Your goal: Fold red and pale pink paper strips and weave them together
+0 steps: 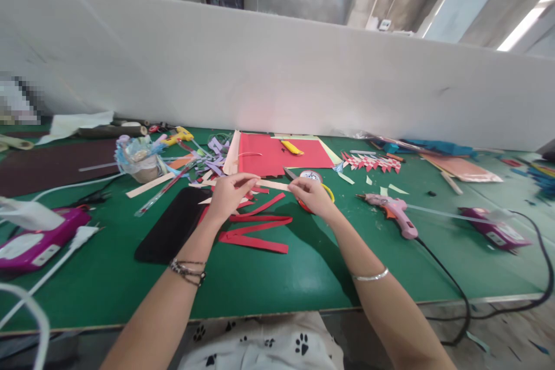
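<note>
A pale peach paper strip (274, 184) is stretched level between my two hands, just above the green table. My left hand (234, 193) pinches its left end, and my right hand (313, 195) pinches the right end. Below my hands lie folded red paper strips (260, 240). Scissors with red and yellow handles (329, 192) lie partly hidden behind my right hand, beside a roll of tape (311, 176). Red paper sheets (264, 156) with a yellow utility knife (292, 148) on them are farther back. A black phone-like slab (173, 225) lies left of my left wrist.
A pink glue gun (392, 211) and a purple power strip (494, 228) with cables are at right. Another purple power strip (43, 237) sits at left. Purple paper scraps (214, 159), a woven red-and-white strip (370, 162) and a white partition (277, 75) stand beyond.
</note>
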The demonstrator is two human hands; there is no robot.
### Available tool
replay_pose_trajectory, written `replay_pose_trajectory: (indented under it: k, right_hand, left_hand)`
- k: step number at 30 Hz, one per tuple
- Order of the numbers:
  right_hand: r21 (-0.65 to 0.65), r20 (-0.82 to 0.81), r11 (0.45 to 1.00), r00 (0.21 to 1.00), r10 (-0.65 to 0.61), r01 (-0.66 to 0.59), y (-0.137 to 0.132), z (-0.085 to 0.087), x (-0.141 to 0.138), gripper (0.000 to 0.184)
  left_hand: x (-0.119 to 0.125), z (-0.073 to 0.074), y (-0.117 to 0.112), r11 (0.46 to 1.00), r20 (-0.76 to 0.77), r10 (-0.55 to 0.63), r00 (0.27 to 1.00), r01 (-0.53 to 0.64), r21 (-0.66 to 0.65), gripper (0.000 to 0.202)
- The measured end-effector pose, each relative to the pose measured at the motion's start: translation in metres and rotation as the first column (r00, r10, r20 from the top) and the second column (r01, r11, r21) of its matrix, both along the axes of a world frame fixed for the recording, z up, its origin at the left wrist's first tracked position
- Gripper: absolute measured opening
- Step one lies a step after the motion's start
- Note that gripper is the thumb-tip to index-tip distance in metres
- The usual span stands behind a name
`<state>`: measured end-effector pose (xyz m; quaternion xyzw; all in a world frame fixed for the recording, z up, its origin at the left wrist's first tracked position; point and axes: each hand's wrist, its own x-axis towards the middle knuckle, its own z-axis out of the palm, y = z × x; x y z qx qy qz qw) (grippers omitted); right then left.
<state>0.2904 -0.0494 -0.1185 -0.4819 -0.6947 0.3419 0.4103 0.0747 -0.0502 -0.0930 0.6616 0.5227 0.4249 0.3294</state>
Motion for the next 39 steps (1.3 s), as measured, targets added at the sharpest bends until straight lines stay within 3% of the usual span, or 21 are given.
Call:
replay_pose_trajectory:
  k: [7, 9, 13, 18, 22, 26, 33, 39]
  right_hand:
    - [-0.177, -0.197, 0.981, 0.974, -0.113, 0.079, 0.001, 0.005, 0.009, 0.025]
    - [-0.245, -0.327, 0.967, 0.933, -0.153, 0.073, 0.003, 0.003, 0.01, 0.027]
    - [-0.416, -0.578, 0.909, 0.778, -0.246, -0.022, 0.007, -0.004, 0.013, 0.032]
    - [-0.444, -0.636, 0.895, 0.718, -0.283, -0.04, 0.011, -0.008, 0.014, 0.031]
    - [-0.419, -0.631, 0.908, 0.72, -0.289, -0.003, 0.012, -0.009, 0.014, 0.027]
    - [-0.315, -0.573, 0.948, 0.786, -0.231, 0.049, 0.012, -0.009, 0.014, 0.024]
    - [-0.112, -0.341, 0.984, 0.924, -0.172, 0.142, 0.007, 0.0, 0.013, 0.028]
    - [0.058, -0.188, 0.983, 0.969, -0.162, 0.175, 0.004, 0.005, 0.014, 0.028]
  left_hand:
    - [-0.007, -0.003, 0.002, 0.994, 0.019, 0.092, 0.996, -0.091, -0.059, 0.033]
    - [-0.008, -0.002, 0.002, 0.994, 0.024, 0.094, 0.995, -0.092, -0.066, 0.033]
    - [-0.007, 0.0, 0.002, 0.992, 0.025, 0.103, 0.994, -0.101, -0.071, 0.033]
    - [-0.007, 0.0, 0.001, 0.99, 0.031, 0.126, 0.992, -0.124, -0.061, 0.034]
    - [-0.008, 0.001, 0.0, 0.988, 0.028, 0.144, 0.989, -0.142, -0.056, 0.035]
    - [-0.01, 0.002, 0.0, 0.988, 0.048, 0.15, 0.987, -0.148, -0.05, 0.035]
    - [-0.016, -0.001, 0.006, 0.988, 0.039, 0.149, 0.988, -0.151, 0.028, 0.033]
    - [-0.016, -0.003, 0.009, 0.988, 0.057, 0.155, 0.986, -0.155, 0.003, 0.034]
